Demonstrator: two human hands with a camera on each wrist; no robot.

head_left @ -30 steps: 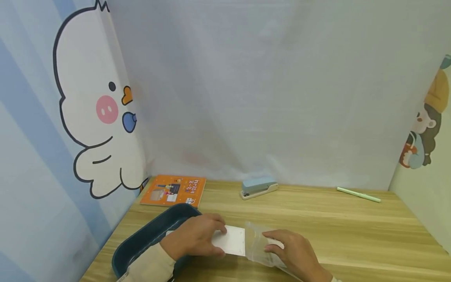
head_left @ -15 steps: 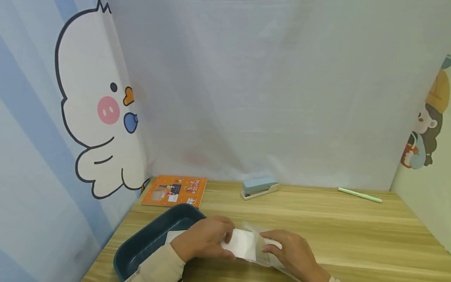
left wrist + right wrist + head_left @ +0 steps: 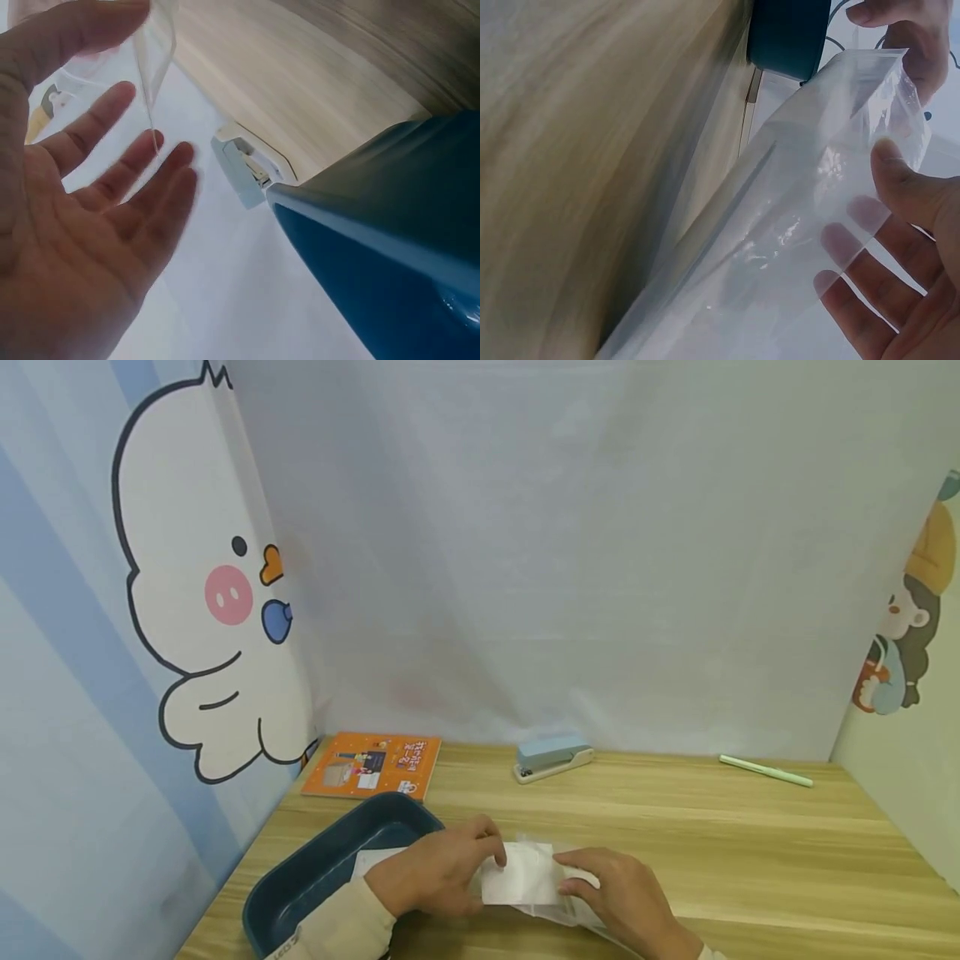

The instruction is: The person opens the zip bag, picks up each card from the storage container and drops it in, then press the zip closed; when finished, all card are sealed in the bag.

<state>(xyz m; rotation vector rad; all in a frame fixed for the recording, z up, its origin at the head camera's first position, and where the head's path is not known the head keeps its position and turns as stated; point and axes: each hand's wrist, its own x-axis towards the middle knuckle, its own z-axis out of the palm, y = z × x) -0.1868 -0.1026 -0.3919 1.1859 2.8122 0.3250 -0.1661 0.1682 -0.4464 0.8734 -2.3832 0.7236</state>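
Low in the middle of the head view, my left hand (image 3: 442,870) pinches the left end of a flat white card (image 3: 521,875). In the left wrist view, the card's thin edge (image 3: 144,82) runs between thumb and fingers. The card's right part overlaps the mouth of a clear plastic bag (image 3: 780,225). My right hand (image 3: 626,893) pinches that bag near its mouth. In the right wrist view, its thumb lies on the near side and its fingertips show through the film. Part of the card is hidden by my left fingers.
A dark blue tray (image 3: 258,906) stands left, under my left forearm, with a white sheet (image 3: 371,860) in it. Behind are an orange booklet (image 3: 375,766), a blue stapler (image 3: 553,757) and a pale green pen (image 3: 765,770). A pale curtain (image 3: 585,568) closes off the back.
My left hand has moved right, carrying the white card further over and into the bag's mouth. My right hand keeps its hold on the bag with little movement.
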